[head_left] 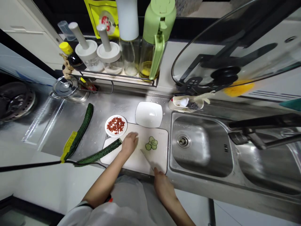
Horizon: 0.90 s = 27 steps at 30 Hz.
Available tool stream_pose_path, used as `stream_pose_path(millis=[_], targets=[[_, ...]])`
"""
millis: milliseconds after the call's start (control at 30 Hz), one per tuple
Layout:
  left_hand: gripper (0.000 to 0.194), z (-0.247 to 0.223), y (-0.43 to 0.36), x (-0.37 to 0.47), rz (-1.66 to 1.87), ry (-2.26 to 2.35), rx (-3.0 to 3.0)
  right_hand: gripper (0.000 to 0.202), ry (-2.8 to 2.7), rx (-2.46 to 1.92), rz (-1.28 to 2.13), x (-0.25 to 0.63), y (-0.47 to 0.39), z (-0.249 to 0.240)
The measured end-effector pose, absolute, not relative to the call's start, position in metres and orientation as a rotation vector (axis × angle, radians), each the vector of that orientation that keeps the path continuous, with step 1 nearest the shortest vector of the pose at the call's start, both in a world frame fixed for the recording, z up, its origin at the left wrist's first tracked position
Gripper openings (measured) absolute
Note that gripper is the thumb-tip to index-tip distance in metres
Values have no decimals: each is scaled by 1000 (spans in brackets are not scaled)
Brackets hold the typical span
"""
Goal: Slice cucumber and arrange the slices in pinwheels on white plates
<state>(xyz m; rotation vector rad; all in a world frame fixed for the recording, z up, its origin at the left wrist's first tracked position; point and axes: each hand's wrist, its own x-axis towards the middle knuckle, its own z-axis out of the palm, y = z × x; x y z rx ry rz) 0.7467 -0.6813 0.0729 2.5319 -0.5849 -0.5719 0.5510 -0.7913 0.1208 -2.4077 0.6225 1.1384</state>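
Note:
My right hand [162, 183] is closed around the handle of a knife [147, 159], whose blade points up and left over the white cutting board [162, 160]. My left hand [129, 142] is above the board with its fingers stretched out and apart, nothing visible in them. Just left of that hand lies the cut end of a long green cucumber [103, 153], reaching off the board to the left. Several cucumber slices [151, 143] sit in a small cluster on the board, right of my left hand and above the blade.
Behind the board stand a plate of red dried berries [113, 125] and a white dish [148, 114]. A second cucumber [82, 131] with a yellow label lies left. A steel sink [199, 153] is right, a lidded pot [70, 89] back left, and a seasoning rack [127, 76] behind.

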Motion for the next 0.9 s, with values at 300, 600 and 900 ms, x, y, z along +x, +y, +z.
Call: stream_pose_path(millis=[300,600,900], targets=[[20,64,-718,726,-911,-908,2492,55,613,-2426,1142,551,-791,120],[12,58,-720,724,-884,-889,2461,55,603,-2425,1142,551,-791,119],[14,59,-712,728,-895,-756,2361,56,589,-2436,1119,548,-793,117]])
